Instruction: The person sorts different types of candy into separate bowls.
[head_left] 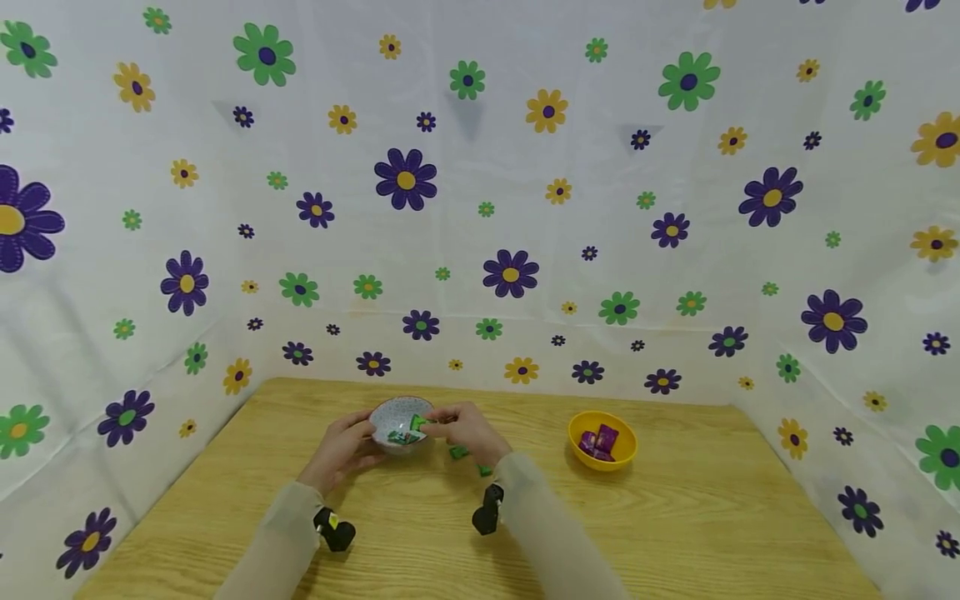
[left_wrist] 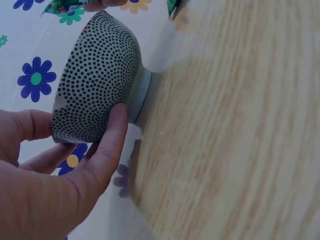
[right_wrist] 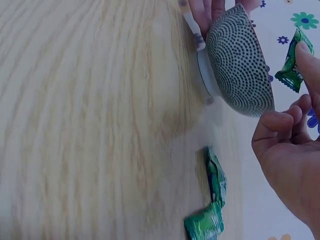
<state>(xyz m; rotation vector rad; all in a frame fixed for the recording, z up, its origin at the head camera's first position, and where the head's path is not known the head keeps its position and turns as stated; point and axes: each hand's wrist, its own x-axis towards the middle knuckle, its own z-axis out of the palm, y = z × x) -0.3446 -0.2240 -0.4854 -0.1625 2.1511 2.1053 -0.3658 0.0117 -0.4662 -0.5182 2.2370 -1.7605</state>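
A bowl [head_left: 396, 412] with small dark dots stands on the table, a few green wrapped candies [head_left: 403, 437] inside it. My left hand [head_left: 339, 454] holds its left side; in the left wrist view the thumb lies against the dotted outer wall [left_wrist: 95, 75] and a finger reaches the rim. Over the bowl's right edge, my right hand [head_left: 472, 433] pinches a green wrapped candy [right_wrist: 295, 62] between thumb and fingers. Two more green candies, a farther one [right_wrist: 216, 177] and a nearer one [right_wrist: 205, 222], lie on the table below that hand.
To the right stands a yellow bowl [head_left: 628, 454] with several purple wrapped candies [head_left: 606, 438]. The wooden table [head_left: 697, 500] ends at a white flowered sheet [head_left: 480, 233] behind and at both sides. Each wrist wears a black device.
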